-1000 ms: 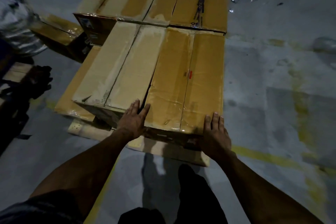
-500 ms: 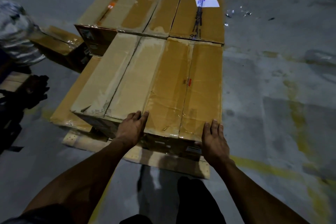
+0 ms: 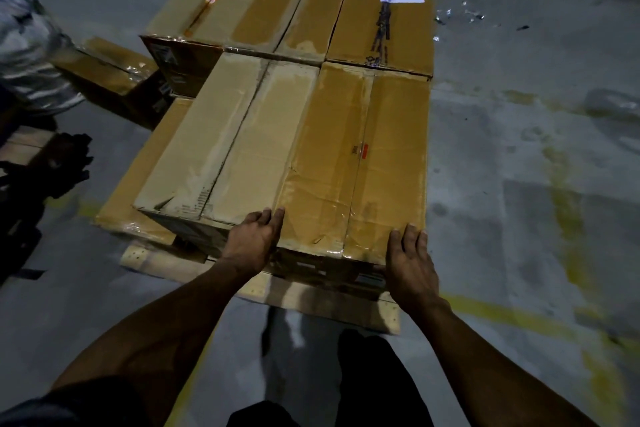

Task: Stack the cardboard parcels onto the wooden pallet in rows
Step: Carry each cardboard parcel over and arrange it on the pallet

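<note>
Several taped cardboard parcels sit in rows on a wooden pallet on the floor. The near right parcel, tape-covered with a small red mark, lies beside a paler parcel. Behind them stand two more, one with a white label and one with an orange mark. My left hand rests flat with straight fingers on the near edge where the two front parcels meet. My right hand presses flat on the near right corner of the same parcel.
A lower parcel sticks out at the pallet's left. Another box lies on the floor further left, beside a person in a striped shirt. Dark clutter is at the left edge. Yellow floor lines run on the right.
The view has shifted slightly, so the parcels sit lower in the frame. Both hands have slid back toward the parcel's near edge, fingers still straight.
</note>
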A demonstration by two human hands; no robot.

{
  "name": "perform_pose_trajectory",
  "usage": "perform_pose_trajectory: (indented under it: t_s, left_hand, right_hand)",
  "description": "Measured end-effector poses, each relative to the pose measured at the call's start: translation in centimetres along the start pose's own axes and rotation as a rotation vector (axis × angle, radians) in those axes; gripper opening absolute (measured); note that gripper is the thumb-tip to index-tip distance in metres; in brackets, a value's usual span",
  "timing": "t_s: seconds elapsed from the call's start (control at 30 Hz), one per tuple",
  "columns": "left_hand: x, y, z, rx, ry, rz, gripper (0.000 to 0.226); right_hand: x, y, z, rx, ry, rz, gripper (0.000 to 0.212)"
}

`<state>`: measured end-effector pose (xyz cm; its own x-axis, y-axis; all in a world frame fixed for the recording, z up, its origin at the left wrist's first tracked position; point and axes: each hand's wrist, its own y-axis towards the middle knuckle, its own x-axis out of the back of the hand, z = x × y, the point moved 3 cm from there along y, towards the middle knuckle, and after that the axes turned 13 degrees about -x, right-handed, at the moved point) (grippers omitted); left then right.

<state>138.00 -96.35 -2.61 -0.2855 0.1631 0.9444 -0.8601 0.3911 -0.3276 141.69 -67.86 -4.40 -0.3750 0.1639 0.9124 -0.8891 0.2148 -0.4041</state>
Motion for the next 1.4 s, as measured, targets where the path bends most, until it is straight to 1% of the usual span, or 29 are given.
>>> perform_pose_trajectory:
  t_s: [0.3,0.53,0.6,0.67,0.7,0.77,0.87,0.93,1.03,1.13,1.3,1.4]
  left_hand:
    - [0.3,-0.1,0.0,-0.019,-0.009,-0.002,0.075]
    - [-0.1,0.3,-0.3,0.010,0.006,0.030,0.081]
    - [-0.1,0.4,-0.4,0.024,-0.021,0.043,0.087]
    - [-0.1,0.1,-0.6,0.049,-0.103,0.041,0.089]
    - [-0.2,0.0,-0.6,0.063,-0.160,0.038,0.087]
    - [-0.3,-0.7,-0.6,0.077,-0.273,0.040,0.075]
    - [0.3,-3.0,-0.4,0.082,-0.343,-0.029,0.052]
    - [0.8,-5.5,0.1,0.121,-0.397,-0.073,0.048]
    - [0.9,-10.1,1.3,0.216,-0.518,-0.175,0.057]
    - [0.5,-15.9,3.0,0.327,-0.570,-0.269,0.056]
    - [-1.5,-25.0,6.5,0.508,-0.616,-0.296,0.051]
    - [-2.4,-29.1,9.2,0.614,-0.669,-0.293,0.051]
  right_hand:
    - [-0.3,0.4,0.0,-0.017,-0.022,-0.005,0.081]
    - [0.5,0.5,0.3,-0.038,-0.055,0.045,0.079]
    - [0.8,0.6,0.3,-0.040,-0.072,0.056,0.081]
    - [1.3,0.4,0.4,-0.048,-0.080,0.062,0.082]
    - [1.8,0.3,0.6,-0.053,-0.078,0.058,0.079]
    - [2.8,-0.6,1.2,-0.057,-0.068,0.058,0.062]
    - [4.1,-3.0,3.0,-0.068,0.003,0.082,0.042]
    - [4.7,-5.1,4.6,-0.065,0.043,0.077,0.036]
    - [5.3,-8.5,7.4,-0.049,0.082,0.086,0.041]
    - [5.2,-12.0,10.9,0.000,0.119,0.090,0.044]
    - [4.1,-16.4,17.5,0.099,0.140,0.122,0.043]
    - [3.8,-18.1,21.9,0.144,0.148,0.143,0.043]
